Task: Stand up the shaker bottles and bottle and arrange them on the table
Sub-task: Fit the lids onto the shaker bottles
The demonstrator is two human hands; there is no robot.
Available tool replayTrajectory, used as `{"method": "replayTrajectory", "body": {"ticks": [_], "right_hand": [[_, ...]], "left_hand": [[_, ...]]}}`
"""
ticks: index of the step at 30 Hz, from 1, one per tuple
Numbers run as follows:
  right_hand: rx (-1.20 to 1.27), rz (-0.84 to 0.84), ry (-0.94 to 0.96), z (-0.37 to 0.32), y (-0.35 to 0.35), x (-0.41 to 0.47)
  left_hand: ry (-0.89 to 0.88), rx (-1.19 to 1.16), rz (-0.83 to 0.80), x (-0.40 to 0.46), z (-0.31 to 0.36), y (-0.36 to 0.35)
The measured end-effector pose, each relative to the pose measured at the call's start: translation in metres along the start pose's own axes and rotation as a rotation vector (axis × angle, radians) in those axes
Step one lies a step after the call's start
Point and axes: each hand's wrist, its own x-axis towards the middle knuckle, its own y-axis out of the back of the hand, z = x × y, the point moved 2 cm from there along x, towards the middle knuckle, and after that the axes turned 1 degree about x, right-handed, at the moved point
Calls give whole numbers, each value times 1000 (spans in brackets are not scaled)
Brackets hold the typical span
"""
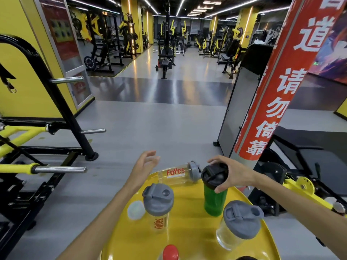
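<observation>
On the round yellow table [189,228], a green shaker bottle [215,197] with a black lid stands upright; my right hand [231,172] grips its lid from above. Behind it a clear shaker bottle [176,175] with red lettering and a grey lid lies on its side at the table's far edge. My left hand [144,167] hovers open just left of that lying bottle, touching nothing. Two clear shakers with grey lids stand upright, one at the left [158,205], one at the right [237,225]. A red-capped bottle [170,252] stands at the near edge. A white lid [136,210] sits beside the left shaker.
A red and white pillar [277,87] rises right behind the table. Black and yellow weight racks [47,137] with chrome pegs stand to the left. A black bench and machine frame [304,166] sit at the right. Grey gym floor [159,124] stretches ahead.
</observation>
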Motion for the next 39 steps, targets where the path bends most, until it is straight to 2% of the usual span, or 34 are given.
{"method": "replayTrajectory", "body": {"ticks": [7, 10, 16, 20, 27, 32, 39], "right_hand": [[50, 83, -13, 21, 0, -27], [86, 113, -8, 28, -2, -34], [219, 130, -11, 36, -6, -40], [340, 170, -33, 34, -2, -46], [360, 212, -59, 25, 0, -48], [277, 205, -61, 18, -1, -41], [193, 188, -61, 4, 2, -35]], "left_hand": [[-12, 446, -379, 76, 8, -49], [25, 557, -538, 98, -5, -80], [10, 749, -709, 125, -35, -131], [23, 885, -709, 136, -53, -143], [8, 1036, -666, 136, -56, -160], [-29, 974, -585, 132, -39, -150], [-121, 684, -452, 114, -2, -91]]}}
